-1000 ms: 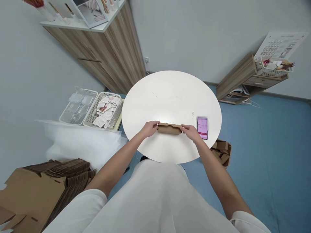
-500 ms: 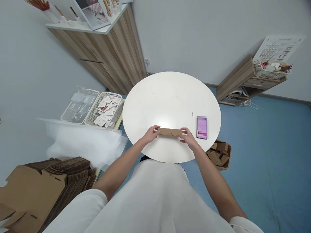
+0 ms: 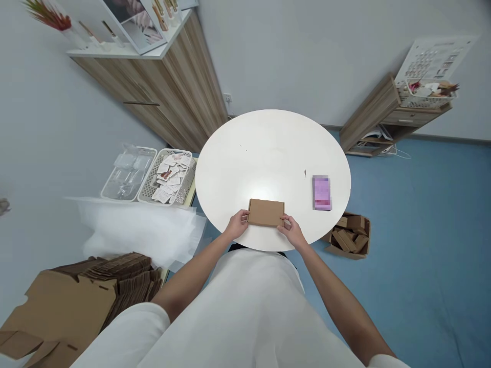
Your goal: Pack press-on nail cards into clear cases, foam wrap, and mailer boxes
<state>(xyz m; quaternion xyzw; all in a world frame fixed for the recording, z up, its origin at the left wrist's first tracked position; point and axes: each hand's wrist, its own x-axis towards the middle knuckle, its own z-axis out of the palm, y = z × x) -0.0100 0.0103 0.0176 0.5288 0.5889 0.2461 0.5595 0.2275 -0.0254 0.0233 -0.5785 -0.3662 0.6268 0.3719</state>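
Observation:
A small closed brown cardboard box shows its broad face near the front edge of the white oval table. My left hand grips its left end, and my right hand grips its right end, fingers closed against the sides. To the right on the tabletop lies a phone with a blurred pink and purple screen.
Left of the table are a basket of cards, a basket of clear packets, white translucent sheets and stacked flat cardboard. An open carton of small boxes stands on the floor at right.
The box has tipped so its broad face shows instead of its narrow side. Both hands have moved slightly nearer my body with it. The camera view has shifted a little.

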